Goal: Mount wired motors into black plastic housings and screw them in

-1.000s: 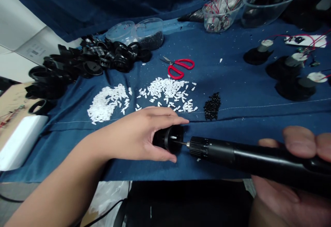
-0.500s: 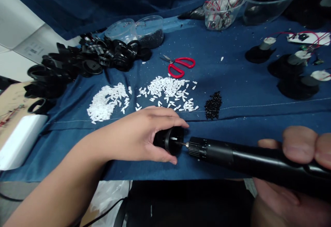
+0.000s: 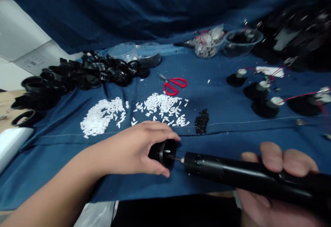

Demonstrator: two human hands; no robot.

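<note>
Black housing (image 3: 163, 153) in left hand (image 3: 138, 147), screwdriver (image 3: 230, 172) in right hand (image 3: 292, 163), at a blue-draped table (image 3: 219, 96)

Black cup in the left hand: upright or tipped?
Tipped. The black cup is held sideways in the left hand, its open mouth facing the screwdriver rather than up.

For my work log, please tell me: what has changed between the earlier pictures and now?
The camera view moved: the scene sits lower and slightly further left, and another black base shows near the right edge. Nothing was visibly grasped or released. The left hand still holds the black cup, the right hand the screwdriver, its bit inside the cup; scissors and white pieces stayed.
</note>
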